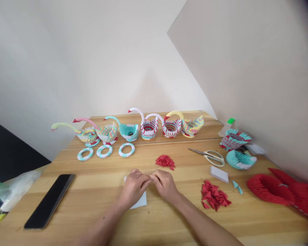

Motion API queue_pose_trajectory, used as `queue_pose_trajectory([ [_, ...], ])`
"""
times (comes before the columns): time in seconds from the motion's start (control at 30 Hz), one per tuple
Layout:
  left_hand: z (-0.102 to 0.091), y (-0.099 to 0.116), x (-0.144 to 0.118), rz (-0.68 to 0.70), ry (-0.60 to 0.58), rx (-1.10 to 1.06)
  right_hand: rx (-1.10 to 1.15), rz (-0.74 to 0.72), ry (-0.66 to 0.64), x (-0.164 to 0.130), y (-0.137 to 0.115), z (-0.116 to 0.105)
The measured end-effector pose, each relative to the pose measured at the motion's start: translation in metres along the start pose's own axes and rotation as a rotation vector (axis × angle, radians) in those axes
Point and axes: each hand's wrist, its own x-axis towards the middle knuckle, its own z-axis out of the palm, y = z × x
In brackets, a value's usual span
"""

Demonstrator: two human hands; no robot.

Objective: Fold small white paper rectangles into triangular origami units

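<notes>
- Far L: see-through plastic bag (19, 186), at table edge.
- Black slab phone (50, 201), dark screen up, flat on pale wooden tabletop (92, 181).
- Back row: six swan-shaped baskets of folded paper (128, 131), mixed colours, long curved necks; three teal-and-white rings (126, 155) in front of L three.
- White paper sheet (140, 201), flat on wood, mid-table, partly hidden by L hand; contact w/ hand can't be told.
- L hand (135, 186): fingers curled, tips brought together w/ R hand's.
- R hand (164, 183): thumb & forefinger in a pinch, meeting L fingertips. Whether a pc sits btwn them: can't tell, too small/covered.
- Small heap, folded red paper pcs (165, 161), just beyond R hand.
- Scissors w/ cream handles (214, 158), blades pointing L.
- Larger heap, red folded triangles (214, 196), R of R forearm; white card stack (219, 174) behind.
- Far R: teal folded-paper bowl (240, 160), large red folded-paper form (270, 189).

Risks (judged): anything tiny in pinch could slip or crease crooked if fingertips pull unevenly; L wrist could drag or crumple sheet; R forearm swinging out could scatter larger heap; R knuckles pushed fwd could spread small heap.
</notes>
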Motion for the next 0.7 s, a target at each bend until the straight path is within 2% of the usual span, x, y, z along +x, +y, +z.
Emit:
queue_pose_trajectory([
  [0.2,0.001,-0.002,0.000,-0.254,-0.010,-0.222,0.145,0.052,-0.007,0.002,0.001,-0.001],
  [0.4,-0.006,0.003,0.004,-0.265,0.012,-0.273,0.121,0.059,0.039,0.004,-0.001,-0.008],
  [0.5,-0.014,0.010,0.011,-0.283,-0.066,-0.271,0.071,0.053,0.069,0.003,-0.001,-0.009],
  [0.63,-0.030,0.019,0.024,-0.367,-0.252,-0.380,0.033,0.041,0.088,0.003,0.000,-0.007],
  [0.7,-0.032,0.020,0.030,-0.409,-0.284,-0.438,0.029,0.045,0.108,0.003,0.002,-0.006],
])
